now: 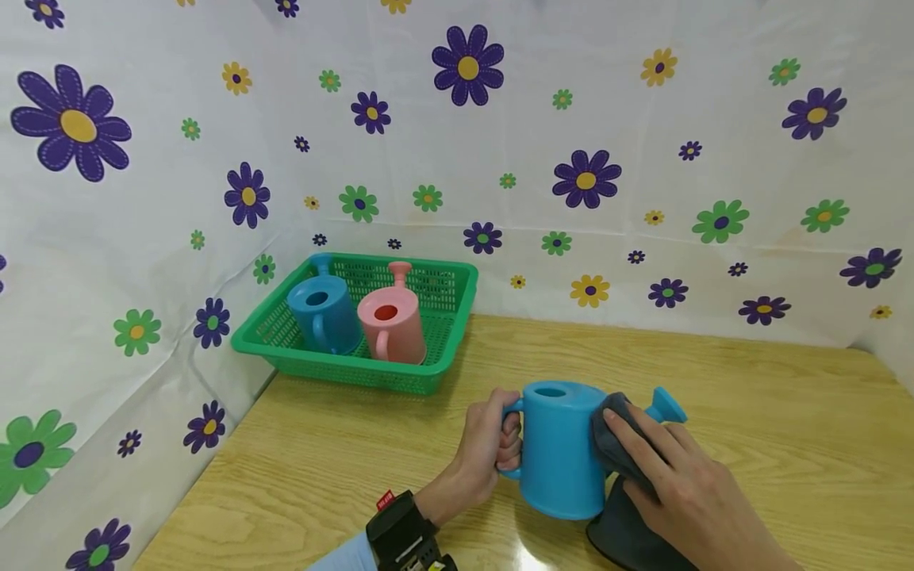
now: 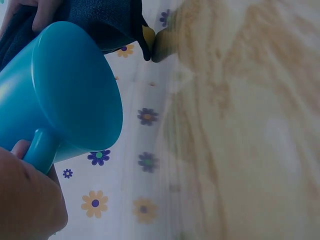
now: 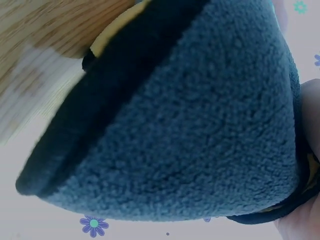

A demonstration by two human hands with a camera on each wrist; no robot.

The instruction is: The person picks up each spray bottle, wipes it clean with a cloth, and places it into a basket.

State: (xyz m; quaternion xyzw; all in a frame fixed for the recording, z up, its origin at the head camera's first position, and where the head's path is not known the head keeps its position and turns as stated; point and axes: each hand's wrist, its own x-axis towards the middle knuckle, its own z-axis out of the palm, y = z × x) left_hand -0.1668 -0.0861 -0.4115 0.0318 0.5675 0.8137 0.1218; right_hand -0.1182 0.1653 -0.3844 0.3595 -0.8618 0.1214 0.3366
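Observation:
A light blue watering can [image 1: 560, 456] is held just above the table, roughly upright, its spout toward the right. My left hand [image 1: 485, 448] grips its handle, and the left wrist view shows the can's flat underside [image 2: 80, 87]. In my right hand [image 1: 685, 484] a dark grey-blue cloth [image 1: 617, 436] is held and pressed against the can's spout side, with part of it hanging below. The cloth fills most of the right wrist view, its fuzzy face [image 3: 200, 125] and dark edging showing. It hides the lower spout.
A green plastic basket [image 1: 343, 379] stands at the table's back left. Inside it are another blue watering can [image 1: 336, 317] and a pink watering can [image 1: 400, 329]. A white sheet with flower prints [image 1: 528, 135] hangs behind and left of the wood-grain table [image 1: 750, 412].

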